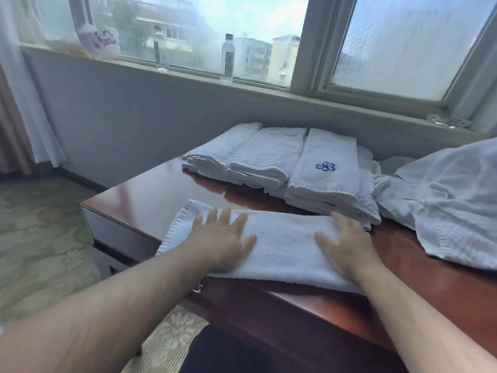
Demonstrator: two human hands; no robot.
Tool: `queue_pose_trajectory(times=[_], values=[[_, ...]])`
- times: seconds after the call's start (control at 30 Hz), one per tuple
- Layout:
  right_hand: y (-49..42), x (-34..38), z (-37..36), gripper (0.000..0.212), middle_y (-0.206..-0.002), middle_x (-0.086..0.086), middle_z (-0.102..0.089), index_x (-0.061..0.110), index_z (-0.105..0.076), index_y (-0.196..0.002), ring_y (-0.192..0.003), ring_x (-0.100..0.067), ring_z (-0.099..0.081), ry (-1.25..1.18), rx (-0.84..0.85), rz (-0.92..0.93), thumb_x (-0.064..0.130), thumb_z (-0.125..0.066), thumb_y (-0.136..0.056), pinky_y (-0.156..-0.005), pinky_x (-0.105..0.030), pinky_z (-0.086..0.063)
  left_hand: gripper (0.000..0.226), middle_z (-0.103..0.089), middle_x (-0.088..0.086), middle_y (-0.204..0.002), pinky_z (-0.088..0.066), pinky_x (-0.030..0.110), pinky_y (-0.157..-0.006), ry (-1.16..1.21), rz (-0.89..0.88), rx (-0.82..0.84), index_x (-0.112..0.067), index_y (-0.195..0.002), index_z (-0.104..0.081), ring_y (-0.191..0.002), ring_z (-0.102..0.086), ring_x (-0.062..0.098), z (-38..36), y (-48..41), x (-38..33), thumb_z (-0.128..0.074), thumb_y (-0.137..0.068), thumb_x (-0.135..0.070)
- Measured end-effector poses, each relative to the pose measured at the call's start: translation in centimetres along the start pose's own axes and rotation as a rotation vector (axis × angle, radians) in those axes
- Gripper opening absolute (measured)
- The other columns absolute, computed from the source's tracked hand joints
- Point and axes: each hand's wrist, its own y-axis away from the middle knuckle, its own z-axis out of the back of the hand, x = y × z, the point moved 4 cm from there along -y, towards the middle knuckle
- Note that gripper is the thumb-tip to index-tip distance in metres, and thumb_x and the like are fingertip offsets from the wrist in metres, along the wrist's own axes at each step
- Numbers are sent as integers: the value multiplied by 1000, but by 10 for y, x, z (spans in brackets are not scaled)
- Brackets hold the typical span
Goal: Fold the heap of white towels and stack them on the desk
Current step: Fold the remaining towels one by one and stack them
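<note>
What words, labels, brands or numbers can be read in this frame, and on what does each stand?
None can be quoted.
Plastic bag on the sill: red print, too blurred to read.
Left bottle: dark label, too small to read.
Right bottle: dark label, too small to read.
Top folded towel: blue embroidered flower emblem, no letters.

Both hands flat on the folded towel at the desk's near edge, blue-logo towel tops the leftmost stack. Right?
Not quite. In the head view the blue-logo towel tops the rightmost stack, not the leftmost. The rest holds: left hand and right hand lie flat on the folded towel at the near edge of the desk.
</note>
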Motion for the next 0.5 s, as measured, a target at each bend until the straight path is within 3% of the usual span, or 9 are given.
queue_pose_trajectory(times=[0.03,0.1,0.17,0.23,0.3,0.4,0.5], values=[[5,-7,8,57,-144,-11,-53,20,-54,-139,-127,-29,-52,-165,-38,-135,45,-62,-88,-108,-42,-40,72,3,5,-169,1,56,-122,5,5,-5,-35,-159,2,-154,4,31,-1,4,-3,-9,-97,-68],[18,-20,23,27,-109,-11,-68,14,-67,-101,-87,-24,-65,-537,-49,-364,34,-67,-83,-81,-40,-52,71,4,4,-169,2,57,-122,16,12,-16,-35,-159,2,-154,5,30,-1,10,-7,-9,-97,-68],[36,-25,32,14,-77,-8,-59,13,-62,-82,-56,-20,-54,-893,69,-495,26,-65,-83,-53,-31,-47,70,4,4,-169,2,57,-122,27,16,-23,-35,-159,1,-154,5,30,-1,14,-10,-9,-98,-67],[58,-23,33,17,-76,-9,-53,11,-61,-95,-56,-22,-50,-1171,246,-549,27,-61,-89,-50,-27,-43,70,3,4,-169,2,57,-121,38,20,-28,-35,-159,-1,-154,4,30,-1,17,-14,-10,-98,-67],[79,-16,33,29,-86,-12,-69,9,-68,-107,-68,-26,-68,-1286,349,-535,33,-61,-90,-57,-33,-57,70,1,4,-169,2,57,-121,48,30,-38,-35,-159,-3,-154,3,31,-1,19,-16,-11,-98,-68],[102,-9,25,36,-100,-16,-76,9,-75,-107,-84,-29,-76,-1434,270,-546,38,-67,-85,-71,-41,-61,71,0,5,-169,2,57,-121,56,47,-42,-34,-159,-4,-154,2,31,-1,20,-20,-12,-97,-68],[116,3,7,41,-95,-14,-76,9,-64,-121,-93,-30,-73,-1675,45,-550,33,-68,-88,-76,-40,-59,71,1,5,-169,2,57,-121,73,60,-41,-35,-159,-5,-154,2,31,0,21,-24,-12,-97,-68]])
